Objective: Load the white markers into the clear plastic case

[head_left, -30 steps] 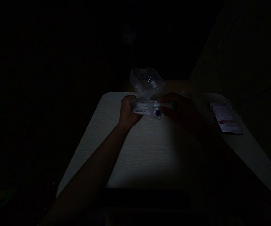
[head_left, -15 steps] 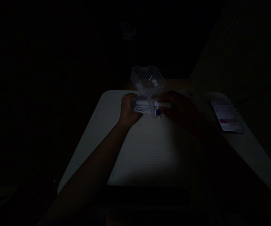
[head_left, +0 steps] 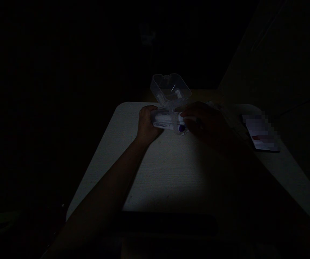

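Observation:
A clear plastic case [head_left: 174, 122] lies on its side near the far edge of the table, its hinged lid [head_left: 170, 86] swung open at the back. My left hand [head_left: 146, 124] is wrapped round the case's left end. Inside lie white markers, one a marker with a dark blue-purple end [head_left: 181, 128] at the case's mouth. At the right, my right hand [head_left: 209, 120] pinches a white marker [head_left: 188, 117] whose other end is at the mouth. Deep shadow hides most of the right fingers.
A pale wood-grain table [head_left: 168, 169] lies under my arms. On its right side is a lit phone [head_left: 260, 133], its screen partly blurred out. Something pale and crumpled [head_left: 226, 111] lies behind my right hand, too dim to name. The surroundings are almost black.
My right fingers have shifted slightly right along the marker, and less of its barrel shows. The left hand still grips the case, which has barely moved.

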The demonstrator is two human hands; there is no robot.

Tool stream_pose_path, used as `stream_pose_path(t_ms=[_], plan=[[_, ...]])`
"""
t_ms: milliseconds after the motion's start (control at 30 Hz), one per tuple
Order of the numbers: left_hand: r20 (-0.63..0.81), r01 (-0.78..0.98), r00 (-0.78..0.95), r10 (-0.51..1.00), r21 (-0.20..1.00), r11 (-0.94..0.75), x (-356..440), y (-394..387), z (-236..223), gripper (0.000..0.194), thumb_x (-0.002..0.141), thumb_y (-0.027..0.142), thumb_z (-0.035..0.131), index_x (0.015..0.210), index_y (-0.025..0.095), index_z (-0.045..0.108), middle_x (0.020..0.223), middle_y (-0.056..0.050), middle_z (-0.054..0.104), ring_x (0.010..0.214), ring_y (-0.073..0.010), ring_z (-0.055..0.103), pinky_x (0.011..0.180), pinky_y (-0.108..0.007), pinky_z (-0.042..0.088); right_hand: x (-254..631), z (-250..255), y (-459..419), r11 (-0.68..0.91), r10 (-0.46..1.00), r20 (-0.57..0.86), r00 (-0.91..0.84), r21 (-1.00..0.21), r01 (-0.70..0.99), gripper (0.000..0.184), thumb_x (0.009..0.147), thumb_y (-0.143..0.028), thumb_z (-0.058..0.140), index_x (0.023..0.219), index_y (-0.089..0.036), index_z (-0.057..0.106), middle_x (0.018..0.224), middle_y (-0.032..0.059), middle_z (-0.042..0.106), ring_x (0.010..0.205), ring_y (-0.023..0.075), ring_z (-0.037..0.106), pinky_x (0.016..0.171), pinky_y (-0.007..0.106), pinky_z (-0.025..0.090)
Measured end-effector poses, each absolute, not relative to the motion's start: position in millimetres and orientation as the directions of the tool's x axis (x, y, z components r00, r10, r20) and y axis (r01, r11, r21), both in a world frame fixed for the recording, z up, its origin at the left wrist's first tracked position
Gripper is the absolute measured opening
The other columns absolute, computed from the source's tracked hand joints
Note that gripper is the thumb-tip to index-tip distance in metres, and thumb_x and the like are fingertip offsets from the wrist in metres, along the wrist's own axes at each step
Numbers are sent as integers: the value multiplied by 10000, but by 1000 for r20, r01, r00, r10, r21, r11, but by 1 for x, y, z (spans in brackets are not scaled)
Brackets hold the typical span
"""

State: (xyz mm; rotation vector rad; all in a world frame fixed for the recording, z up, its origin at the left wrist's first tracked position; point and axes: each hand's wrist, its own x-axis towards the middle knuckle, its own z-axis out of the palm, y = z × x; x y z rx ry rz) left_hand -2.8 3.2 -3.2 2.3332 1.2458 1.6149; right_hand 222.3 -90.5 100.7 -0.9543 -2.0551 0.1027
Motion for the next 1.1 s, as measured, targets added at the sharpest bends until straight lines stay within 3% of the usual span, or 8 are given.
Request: stream_pose_path(t_ms=[433,633,1100], plan=[[737,580,112,666,496,-646,-3,2,-2,639,663,217,783,1211,277,460,1211,-69,627,1156,-294,626,983,-477,534,221,98,-91,696,654,672,-347,-354,625,239,905,-242,555,1076,-214,719,1110,65,741,819,170,671,750,302,541],[747,578,126,653,479,-660,-3,5,-4,623,679,260,777,1210,275,452,1200,-68,621,1139,-291,627,977,-469,526,219,98,-93,664,654,679,-334,-303,684,232,928,-279,557,1066,-238,738,1100,81,712,910,207,668,760,320,541],[745,585,116,657,483,-652,-2,4,-5,633,703,268,796,1238,243,458,1228,-76,611,1170,-285,620,1003,-457,523,216,102,-98,587,682,649,-338,-209,782,240,952,-255,541,1116,-214,711,1146,89,700,875,188,653,718,305,506]])
